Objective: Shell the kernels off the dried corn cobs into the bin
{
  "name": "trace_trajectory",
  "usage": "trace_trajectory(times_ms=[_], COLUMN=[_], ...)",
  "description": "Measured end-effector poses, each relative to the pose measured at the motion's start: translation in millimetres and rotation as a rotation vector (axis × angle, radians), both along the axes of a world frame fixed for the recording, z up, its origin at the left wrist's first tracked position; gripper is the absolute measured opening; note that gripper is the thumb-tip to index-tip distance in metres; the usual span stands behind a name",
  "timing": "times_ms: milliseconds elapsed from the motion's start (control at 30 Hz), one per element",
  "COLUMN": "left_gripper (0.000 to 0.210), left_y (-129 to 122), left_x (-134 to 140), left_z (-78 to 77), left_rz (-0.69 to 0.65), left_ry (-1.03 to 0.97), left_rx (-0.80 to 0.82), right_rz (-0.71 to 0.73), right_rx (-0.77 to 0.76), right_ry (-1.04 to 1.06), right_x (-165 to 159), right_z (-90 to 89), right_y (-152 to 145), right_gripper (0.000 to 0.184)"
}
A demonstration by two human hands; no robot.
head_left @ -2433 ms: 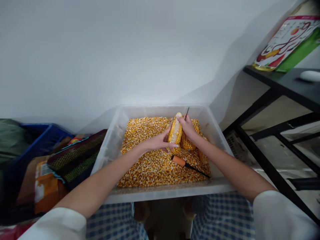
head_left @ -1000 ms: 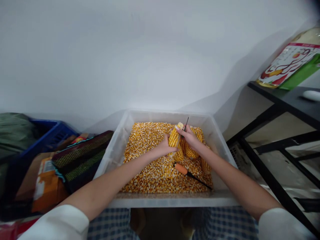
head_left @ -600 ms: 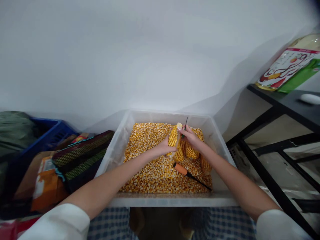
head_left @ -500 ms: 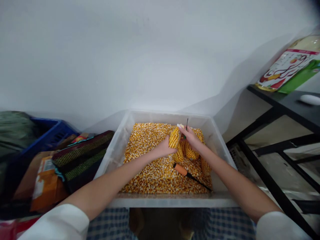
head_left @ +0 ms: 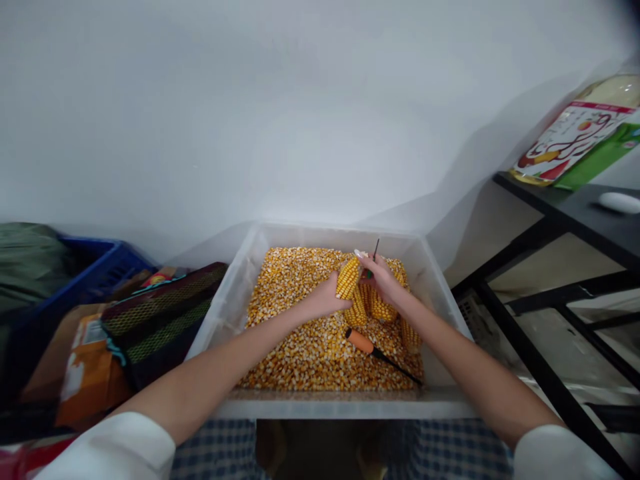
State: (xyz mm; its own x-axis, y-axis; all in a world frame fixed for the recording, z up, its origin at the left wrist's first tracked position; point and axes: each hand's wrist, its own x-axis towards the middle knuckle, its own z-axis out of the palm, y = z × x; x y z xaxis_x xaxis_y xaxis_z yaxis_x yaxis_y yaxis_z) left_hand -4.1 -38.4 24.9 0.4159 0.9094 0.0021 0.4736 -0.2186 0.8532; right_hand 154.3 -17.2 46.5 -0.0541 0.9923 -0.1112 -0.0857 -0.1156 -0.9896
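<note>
- Corn cob [head_left: 349, 277] is up between the two hands, leaning a bit, with its top end away from the person. The side that shows is full of yellow kernels.
- Left hand [head_left: 325, 293] is partly closed, curled around the left side of the cob. Some of its fingers are hidden. A snug, steady hold seems best, so the cob does not turn or slip.
- Right hand [head_left: 384, 277] is bent in at the top end of the cob, with what looks like its thumb near the tip. It also has hold of a thin dark tool [head_left: 377, 248] that pokes up and away. Its fingers look curled, but I cannot tell how tight they are.
- That thin part could poke skin, so it is best pointed away from the left hand. Small, slow pushes seem safer than big ones.
- Loose kernels [head_left: 295, 350] lie under both hands in a cloudy plastic tub [head_left: 350, 409]. Holding the cob low over them is smart, so bits drop inside.
- More cobs [head_left: 383, 308] lie under and beside the right hand. It needs room so it does not bump them.
- Orange-handled tool [head_left: 360, 341] lies on the kernels, nearer the person than both hands. Neither hand touches it.
</note>
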Motion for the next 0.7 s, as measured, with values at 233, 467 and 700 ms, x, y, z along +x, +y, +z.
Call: trace_trajectory(times_ms=[233, 467, 700], left_gripper=[0.044, 0.050, 0.065], left_y=[-8.0, -6.2, -3.3], left_x=[3.0, 2.9, 4.2], left_z=[4.4, 9.6, 3.3], left_rz=[-0.077, -0.120, 0.002], left_ry=[-0.089, -0.227, -0.360], left_rx=[-0.018, -0.138, -0.330], right_rz=[0.048, 0.111, 0.086], right_rx=[0.017, 0.015, -0.014], right_ry=[-0.054, -0.051, -0.003], right_x=[0.8, 5.3, 7.5], right_z=[-2.7, -4.2, -0.6], right_y=[-0.3, 2.7, 3.7], right_gripper=[0.041, 0.039, 0.033])
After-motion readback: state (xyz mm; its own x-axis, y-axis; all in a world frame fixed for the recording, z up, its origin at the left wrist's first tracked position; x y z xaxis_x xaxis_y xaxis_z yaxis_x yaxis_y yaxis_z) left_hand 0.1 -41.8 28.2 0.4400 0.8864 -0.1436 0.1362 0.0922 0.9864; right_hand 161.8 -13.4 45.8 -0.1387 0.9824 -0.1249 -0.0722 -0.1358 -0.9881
